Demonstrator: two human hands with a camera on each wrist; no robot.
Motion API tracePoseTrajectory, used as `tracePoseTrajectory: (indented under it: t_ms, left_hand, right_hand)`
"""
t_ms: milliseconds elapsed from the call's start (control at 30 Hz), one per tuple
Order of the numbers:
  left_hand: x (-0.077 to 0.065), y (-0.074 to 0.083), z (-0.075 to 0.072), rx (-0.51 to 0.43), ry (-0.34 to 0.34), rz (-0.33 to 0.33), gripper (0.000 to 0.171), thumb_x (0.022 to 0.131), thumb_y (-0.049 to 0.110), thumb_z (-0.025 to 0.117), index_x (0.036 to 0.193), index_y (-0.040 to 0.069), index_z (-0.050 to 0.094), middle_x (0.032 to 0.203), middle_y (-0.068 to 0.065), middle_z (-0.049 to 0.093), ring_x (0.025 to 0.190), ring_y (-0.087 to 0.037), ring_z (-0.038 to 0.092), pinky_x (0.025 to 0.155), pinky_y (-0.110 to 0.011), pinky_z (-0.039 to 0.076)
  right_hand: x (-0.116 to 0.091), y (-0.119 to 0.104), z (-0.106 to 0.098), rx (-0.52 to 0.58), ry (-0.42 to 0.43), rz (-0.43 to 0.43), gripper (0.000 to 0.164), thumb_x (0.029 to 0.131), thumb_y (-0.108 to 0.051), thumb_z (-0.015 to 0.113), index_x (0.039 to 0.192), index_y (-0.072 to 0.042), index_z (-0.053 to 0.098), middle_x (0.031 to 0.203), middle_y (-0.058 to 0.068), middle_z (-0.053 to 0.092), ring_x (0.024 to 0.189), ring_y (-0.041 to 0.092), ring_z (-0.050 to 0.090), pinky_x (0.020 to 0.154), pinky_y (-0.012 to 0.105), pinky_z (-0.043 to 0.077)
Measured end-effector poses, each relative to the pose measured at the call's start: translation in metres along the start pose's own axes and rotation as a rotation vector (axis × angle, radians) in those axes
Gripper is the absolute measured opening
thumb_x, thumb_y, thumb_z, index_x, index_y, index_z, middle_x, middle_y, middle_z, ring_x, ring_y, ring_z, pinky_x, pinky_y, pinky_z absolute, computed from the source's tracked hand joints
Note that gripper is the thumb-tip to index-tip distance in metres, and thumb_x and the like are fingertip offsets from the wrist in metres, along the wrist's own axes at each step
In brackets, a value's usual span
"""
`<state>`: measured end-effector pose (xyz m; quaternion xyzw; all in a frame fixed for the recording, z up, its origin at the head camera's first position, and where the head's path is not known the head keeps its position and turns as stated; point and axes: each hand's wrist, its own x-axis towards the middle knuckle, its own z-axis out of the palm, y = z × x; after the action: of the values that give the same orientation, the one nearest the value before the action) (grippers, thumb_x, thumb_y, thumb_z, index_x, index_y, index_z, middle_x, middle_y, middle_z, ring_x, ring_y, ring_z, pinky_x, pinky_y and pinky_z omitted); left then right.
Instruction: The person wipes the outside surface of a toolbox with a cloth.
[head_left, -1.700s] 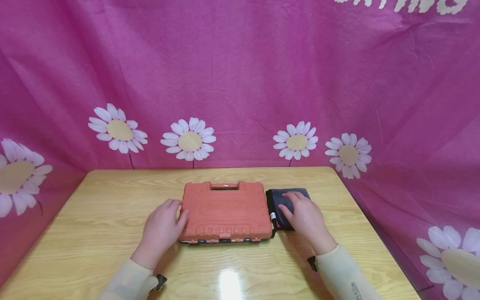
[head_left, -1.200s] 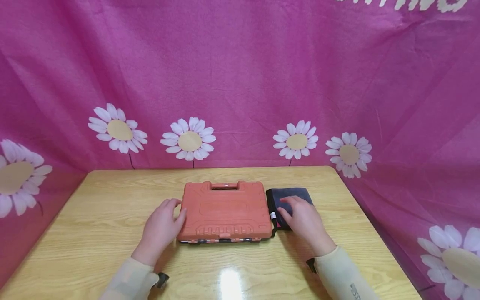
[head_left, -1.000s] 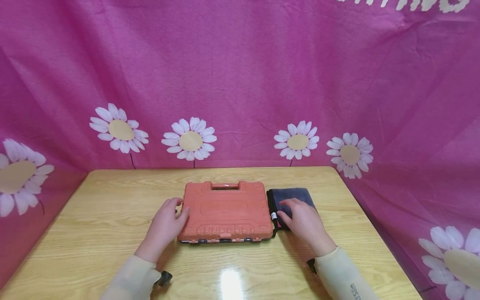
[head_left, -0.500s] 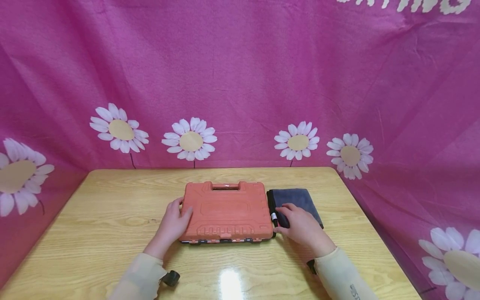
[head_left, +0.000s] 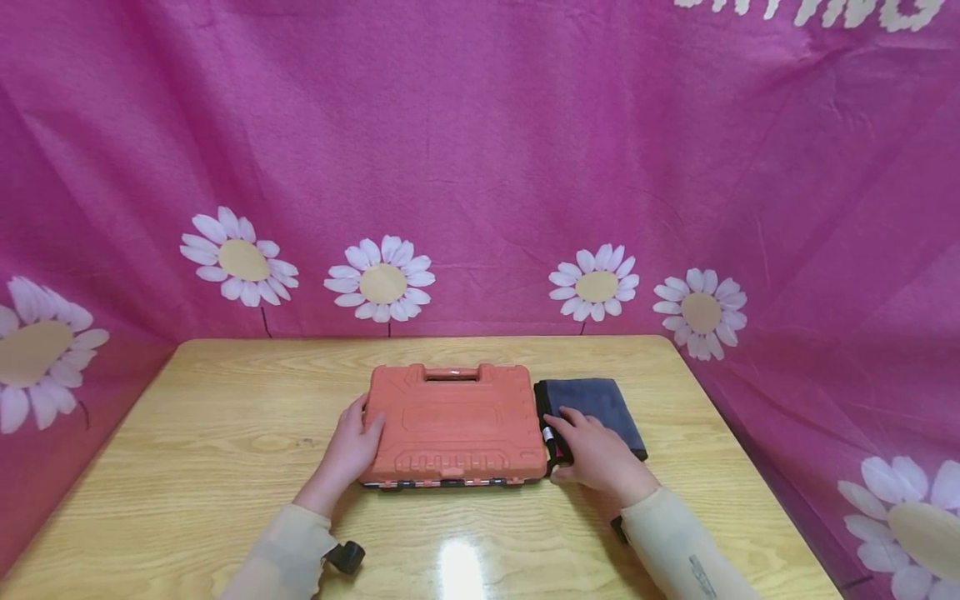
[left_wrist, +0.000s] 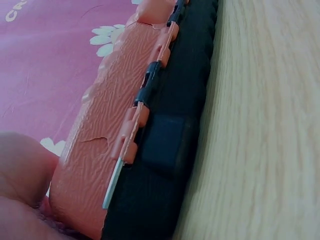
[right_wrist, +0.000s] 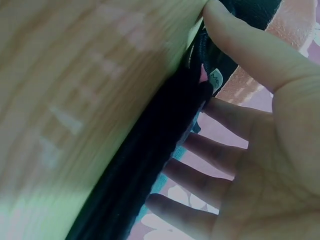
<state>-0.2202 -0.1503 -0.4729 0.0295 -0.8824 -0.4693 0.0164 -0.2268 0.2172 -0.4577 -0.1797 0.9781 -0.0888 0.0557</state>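
In the head view an orange plastic carrying case (head_left: 450, 425) lies flat on the table, handle at the far side. My left hand (head_left: 354, 442) grips its left side, thumb on the lid and fingers along the edge. The left wrist view shows the case's orange lid (left_wrist: 95, 140), its hinges and black base (left_wrist: 165, 145), with part of my hand (left_wrist: 25, 175) against the corner. To the right lies a folded dark blue fabric item (head_left: 596, 400) with black edging and a white tag. My right hand (head_left: 600, 454) rests over its near left part, fingers spread and fairly straight.
The wooden table (head_left: 225, 442) reaches to a magenta curtain (head_left: 480, 167) printed with white daisies, which encloses the back and both sides. Small black wrist cameras (head_left: 347, 557) sit under the sleeves.
My left hand has shifted slightly right and closed onto the case's side. The right hand has moved nearer and left over the fabric item, leaving more of it visible. The case has stayed put.
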Motion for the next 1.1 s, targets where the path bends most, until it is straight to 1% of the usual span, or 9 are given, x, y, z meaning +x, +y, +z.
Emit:
tracePoseTrajectory:
  t_ms: [133, 167, 233, 367, 400, 433, 567, 833, 1100]
  left_hand:
    - [0.000, -0.003, 0.002, -0.036, 0.015, 0.011, 0.061, 0.108, 0.021, 0.044, 0.153, -0.017, 0.026, 0.154, -0.044, 0.030, 0.147, -0.056, 0.029, 0.123, -0.063, 0.025]
    - [0.000, -0.005, 0.004, -0.032, 0.027, 0.022, 0.062, 0.109, 0.024, 0.042, 0.153, -0.017, 0.027, 0.152, -0.044, 0.032, 0.145, -0.057, 0.031, 0.122, -0.063, 0.027]
    - [0.000, -0.006, 0.005, -0.041, 0.030, 0.026, 0.062, 0.108, 0.024, 0.042, 0.152, -0.017, 0.027, 0.152, -0.045, 0.031, 0.145, -0.058, 0.031, 0.122, -0.064, 0.027]
    - [0.001, -0.007, 0.005, -0.043, 0.011, 0.009, 0.062, 0.109, 0.023, 0.040, 0.154, -0.017, 0.024, 0.155, -0.044, 0.028, 0.147, -0.057, 0.028, 0.123, -0.064, 0.025]
    - [0.001, -0.005, 0.004, -0.053, -0.006, -0.005, 0.062, 0.109, 0.020, 0.041, 0.154, -0.017, 0.022, 0.157, -0.043, 0.026, 0.149, -0.055, 0.024, 0.124, -0.063, 0.022]
    - [0.001, -0.005, 0.004, -0.050, -0.011, -0.010, 0.061, 0.109, 0.019, 0.040, 0.155, -0.017, 0.021, 0.157, -0.043, 0.025, 0.150, -0.055, 0.024, 0.125, -0.062, 0.021]
    - [0.002, -0.003, 0.003, -0.033, -0.025, -0.019, 0.060, 0.110, 0.018, 0.039, 0.155, -0.018, 0.020, 0.158, -0.043, 0.024, 0.150, -0.054, 0.024, 0.125, -0.062, 0.022]
    - [0.003, -0.005, 0.004, -0.032, -0.027, -0.027, 0.060, 0.110, 0.016, 0.037, 0.155, -0.018, 0.018, 0.159, -0.043, 0.023, 0.151, -0.054, 0.022, 0.125, -0.062, 0.021]
    - [0.002, -0.003, 0.003, -0.042, -0.040, -0.041, 0.060, 0.110, 0.017, 0.036, 0.156, -0.016, 0.016, 0.160, -0.041, 0.021, 0.152, -0.053, 0.020, 0.126, -0.062, 0.020]
  right_hand:
    - [0.003, -0.001, 0.000, -0.027, -0.014, 0.000, 0.085, 0.078, -0.032, 0.091, 0.151, -0.010, 0.052, 0.154, 0.022, 0.048, 0.135, 0.046, 0.050, 0.102, 0.061, 0.052]
    - [0.004, -0.001, 0.000, -0.036, -0.014, -0.001, 0.084, 0.079, -0.031, 0.091, 0.150, -0.010, 0.052, 0.152, 0.022, 0.049, 0.134, 0.045, 0.051, 0.101, 0.061, 0.053]
    - [0.006, -0.002, -0.001, -0.059, -0.011, -0.004, 0.081, 0.080, -0.031, 0.090, 0.149, -0.011, 0.053, 0.150, 0.021, 0.051, 0.131, 0.043, 0.053, 0.099, 0.059, 0.055]
    - [0.009, -0.004, -0.003, -0.085, -0.001, -0.010, 0.075, 0.082, -0.028, 0.089, 0.147, -0.010, 0.056, 0.144, 0.019, 0.055, 0.125, 0.040, 0.057, 0.096, 0.056, 0.057]
    - [0.009, -0.004, -0.004, -0.089, 0.001, -0.012, 0.074, 0.082, -0.027, 0.089, 0.146, -0.010, 0.056, 0.142, 0.019, 0.056, 0.123, 0.039, 0.058, 0.095, 0.056, 0.058]
    - [0.010, -0.004, -0.004, -0.091, 0.002, -0.013, 0.074, 0.082, -0.026, 0.089, 0.146, -0.010, 0.057, 0.142, 0.019, 0.057, 0.122, 0.039, 0.058, 0.095, 0.056, 0.058]
    - [0.011, -0.004, -0.005, -0.098, 0.006, -0.019, 0.072, 0.082, -0.024, 0.089, 0.145, -0.009, 0.057, 0.139, 0.018, 0.058, 0.119, 0.038, 0.059, 0.095, 0.056, 0.058]
    - [0.014, -0.004, -0.004, -0.143, 0.042, -0.058, 0.066, 0.083, -0.020, 0.088, 0.141, -0.007, 0.060, 0.132, 0.018, 0.061, 0.112, 0.037, 0.061, 0.094, 0.053, 0.058]
    - [0.016, -0.004, -0.003, -0.153, 0.076, -0.094, 0.059, 0.084, -0.013, 0.086, 0.137, -0.004, 0.062, 0.125, 0.018, 0.062, 0.103, 0.037, 0.062, 0.091, 0.052, 0.059]
